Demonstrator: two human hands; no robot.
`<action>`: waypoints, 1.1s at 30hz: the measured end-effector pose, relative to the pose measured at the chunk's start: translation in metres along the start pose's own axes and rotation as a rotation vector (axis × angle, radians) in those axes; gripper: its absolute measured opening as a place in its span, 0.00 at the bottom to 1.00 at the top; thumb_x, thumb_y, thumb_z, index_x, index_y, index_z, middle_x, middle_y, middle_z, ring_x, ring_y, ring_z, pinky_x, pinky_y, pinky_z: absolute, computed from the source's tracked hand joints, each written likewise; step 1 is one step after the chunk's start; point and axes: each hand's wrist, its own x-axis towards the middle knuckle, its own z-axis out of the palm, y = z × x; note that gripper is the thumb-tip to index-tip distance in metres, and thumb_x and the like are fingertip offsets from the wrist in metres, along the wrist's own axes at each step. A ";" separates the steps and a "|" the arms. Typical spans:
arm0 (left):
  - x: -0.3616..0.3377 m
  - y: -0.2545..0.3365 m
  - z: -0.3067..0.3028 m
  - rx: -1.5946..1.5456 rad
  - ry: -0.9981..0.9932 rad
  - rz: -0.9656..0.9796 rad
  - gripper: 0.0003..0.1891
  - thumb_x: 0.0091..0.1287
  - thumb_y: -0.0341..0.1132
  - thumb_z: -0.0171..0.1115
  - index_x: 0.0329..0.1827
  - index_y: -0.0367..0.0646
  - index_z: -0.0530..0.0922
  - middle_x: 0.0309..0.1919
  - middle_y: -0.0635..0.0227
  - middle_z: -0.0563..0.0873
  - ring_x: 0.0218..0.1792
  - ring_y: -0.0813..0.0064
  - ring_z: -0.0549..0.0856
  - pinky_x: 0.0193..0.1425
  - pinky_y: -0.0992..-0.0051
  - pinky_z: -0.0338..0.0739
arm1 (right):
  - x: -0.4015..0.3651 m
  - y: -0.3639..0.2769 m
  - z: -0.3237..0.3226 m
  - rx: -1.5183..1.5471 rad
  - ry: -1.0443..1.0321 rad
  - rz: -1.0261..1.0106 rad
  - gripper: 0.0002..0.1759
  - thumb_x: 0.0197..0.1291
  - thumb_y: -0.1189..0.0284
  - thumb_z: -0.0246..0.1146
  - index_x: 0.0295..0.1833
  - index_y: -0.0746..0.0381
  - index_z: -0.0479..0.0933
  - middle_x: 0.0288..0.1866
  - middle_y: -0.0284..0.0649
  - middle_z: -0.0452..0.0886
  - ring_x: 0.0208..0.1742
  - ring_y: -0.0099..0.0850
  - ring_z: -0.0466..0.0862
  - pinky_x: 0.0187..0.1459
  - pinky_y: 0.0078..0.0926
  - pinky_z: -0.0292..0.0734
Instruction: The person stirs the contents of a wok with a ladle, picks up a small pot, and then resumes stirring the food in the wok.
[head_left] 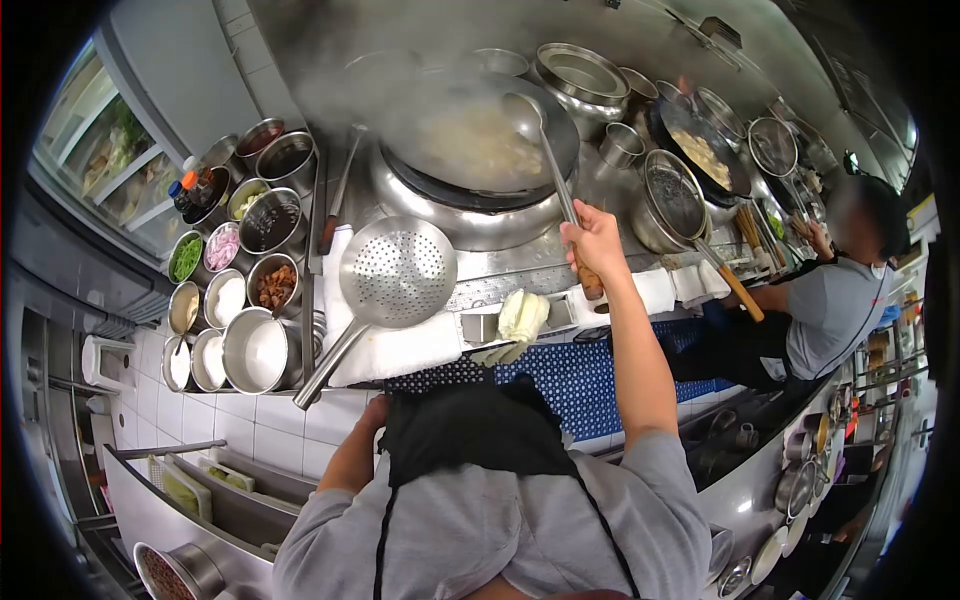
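My right hand (592, 242) is wrapped round the wooden handle of a long metal ladle (556, 170). The ladle's bowl rests in a large steaming wok (480, 140) that holds pale food in liquid. My left hand (375, 412) is low at the counter's front edge by my apron, mostly hidden, so its fingers cannot be made out. Above it, a perforated metal strainer (398, 272) lies on a white towel (400, 352), its handle sticking out over the edge. A pale folded cloth (523, 317) sits between the strainer and my right forearm.
Metal containers of ingredients, among them chopped greens (186, 257) and white powder (255, 352), stand at the left. A spatula (342, 190) lies beside the wok. At the right are a wire strainer (673, 193), a second wok (700, 150) and a co-worker (835, 300).
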 end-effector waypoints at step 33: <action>-0.007 -0.063 0.057 -0.108 -0.014 -0.163 0.20 0.63 0.50 0.52 0.43 0.43 0.81 0.44 0.48 0.83 0.48 0.49 0.81 0.53 0.57 0.75 | 0.017 -0.005 0.043 1.611 -0.545 0.589 0.24 0.66 0.74 0.51 0.59 0.80 0.54 0.36 0.45 0.71 0.24 0.27 0.74 0.22 0.18 0.75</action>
